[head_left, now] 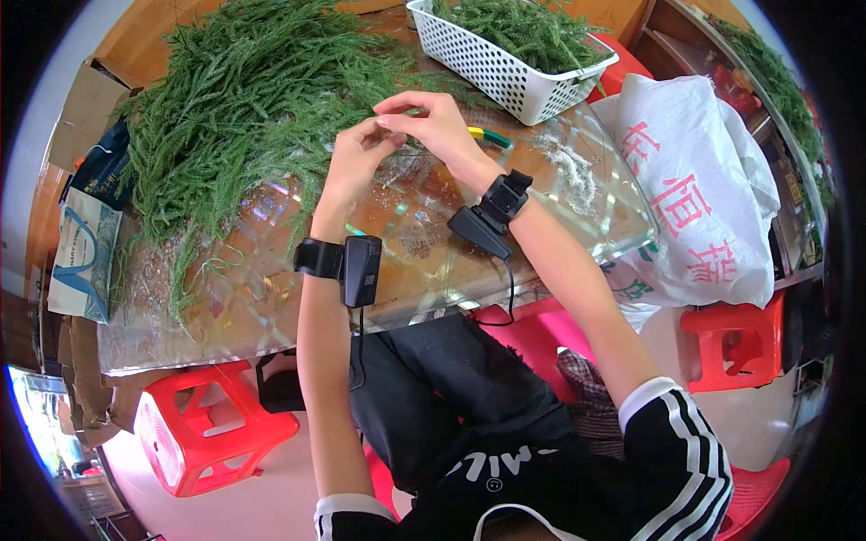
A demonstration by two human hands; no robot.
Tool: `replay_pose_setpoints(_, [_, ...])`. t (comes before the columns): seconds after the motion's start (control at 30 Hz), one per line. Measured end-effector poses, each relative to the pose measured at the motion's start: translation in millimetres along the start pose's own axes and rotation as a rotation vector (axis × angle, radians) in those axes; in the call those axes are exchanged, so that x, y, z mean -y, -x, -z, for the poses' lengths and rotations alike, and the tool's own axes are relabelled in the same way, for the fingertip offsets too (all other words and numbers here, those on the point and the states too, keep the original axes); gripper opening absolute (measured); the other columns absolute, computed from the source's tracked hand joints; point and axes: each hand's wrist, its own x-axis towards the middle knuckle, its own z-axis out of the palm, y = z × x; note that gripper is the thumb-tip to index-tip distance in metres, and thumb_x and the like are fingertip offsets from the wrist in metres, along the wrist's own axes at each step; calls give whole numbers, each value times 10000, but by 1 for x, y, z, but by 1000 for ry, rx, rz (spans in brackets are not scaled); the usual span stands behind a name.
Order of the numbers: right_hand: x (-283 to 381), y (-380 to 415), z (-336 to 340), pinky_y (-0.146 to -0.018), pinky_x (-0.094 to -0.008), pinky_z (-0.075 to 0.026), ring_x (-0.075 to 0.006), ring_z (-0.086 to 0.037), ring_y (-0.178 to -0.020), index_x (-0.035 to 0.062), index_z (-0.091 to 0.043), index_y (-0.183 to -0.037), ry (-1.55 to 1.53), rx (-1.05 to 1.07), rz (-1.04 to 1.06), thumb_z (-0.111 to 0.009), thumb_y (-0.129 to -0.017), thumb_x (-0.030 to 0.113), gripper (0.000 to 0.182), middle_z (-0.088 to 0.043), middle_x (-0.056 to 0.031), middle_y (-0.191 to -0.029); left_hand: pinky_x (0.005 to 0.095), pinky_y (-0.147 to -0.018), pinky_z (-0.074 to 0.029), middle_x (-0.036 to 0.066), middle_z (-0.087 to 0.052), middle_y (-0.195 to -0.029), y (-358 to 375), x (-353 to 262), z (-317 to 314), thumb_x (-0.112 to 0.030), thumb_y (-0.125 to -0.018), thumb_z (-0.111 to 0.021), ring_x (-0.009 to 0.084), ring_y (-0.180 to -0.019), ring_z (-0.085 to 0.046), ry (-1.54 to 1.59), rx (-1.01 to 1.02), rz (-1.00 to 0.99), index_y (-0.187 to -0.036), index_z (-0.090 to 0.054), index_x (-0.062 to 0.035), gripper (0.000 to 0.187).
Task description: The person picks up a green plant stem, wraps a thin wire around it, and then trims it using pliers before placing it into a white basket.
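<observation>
Over the table, my left hand (357, 160) and my right hand (440, 132) meet, fingertips nearly touching. Both are closed in a pinch, and whatever they hold, if anything, is too small to make out. Just behind and to the left of them spreads a big heap of green artificial-looking fir sprigs (244, 117). A tool with a yellow and green handle (492, 137) lies by my right hand, partly hidden behind it. Each wrist wears a black strap with a small device and a cable.
A white perforated basket (528, 95) of more sprigs stands at the table's back right. White powder (573, 171) is scattered near it. A large white sack (695, 189) sits right of the table (415, 279). A paper bag (86, 257) stands left; red stools (212, 428) are below.
</observation>
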Motion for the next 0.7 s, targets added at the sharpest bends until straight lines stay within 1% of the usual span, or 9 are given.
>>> replay_pose_setpoints(0.1, [-3, 0, 0, -707, -224, -445, -87, -571, -787, -2, -656, -938, 44, 11, 6, -648, -776, 108, 196, -641, -42, -849, 245, -794, -447, 64, -613, -971, 0, 1, 1, 31, -777, -567, 118, -853, -581, -35, -7, -6, -1050, -588, 36, 274])
replay_pose_setpoints(0.23, [-7, -3, -1, -682, -216, -450, -83, -572, -759, -7, -654, -939, 58, 11, 17, -636, -778, 75, 182, -643, -44, -842, 250, -835, -438, 58, -613, -1007, 0, 0, 2, 15, -786, -560, 121, -908, -569, -133, 8, -84, -1095, -567, 35, 309])
replay_pose_setpoints(0.33, [-11, -4, 0, -672, -211, -450, -80, -571, -746, -9, -655, -937, 53, 12, 18, -627, -779, 56, 173, -644, -47, -839, 247, -782, -460, 84, -574, -1030, 0, -1, 0, 30, -771, -588, 135, -849, -590, -77, -48, -93, -1008, -597, 66, 240])
replay_pose_setpoints(0.37, [-11, -3, 1, -674, -212, -449, -80, -569, -749, -10, -656, -934, 67, 7, 22, -624, -779, 51, 169, -644, -46, -839, 247, -782, -460, 84, -574, -1030, 0, -1, 0, 30, -771, -588, 135, -849, -590, -77, -48, -92, -1008, -597, 66, 240])
replay_pose_setpoints(0.5, [-10, -4, 1, -678, -213, -443, -80, -565, -760, -11, -658, -927, 88, -11, 35, -615, -780, 35, 160, -645, -45, -836, 245, -788, -463, 78, -596, -998, 0, 0, 2, 19, -777, -600, 135, -863, -593, -12, -95, -64, -1003, -602, 58, 230])
replay_pose_setpoints(0.7, [-10, -4, 1, -681, -212, -433, -78, -556, -774, -7, -663, -923, 93, -33, 18, -594, -779, -1, 161, -647, -41, -832, 237, -784, -461, 69, -629, -936, -2, 1, 5, 11, -784, -601, 126, -868, -597, 43, -149, -49, -950, -610, 42, 170])
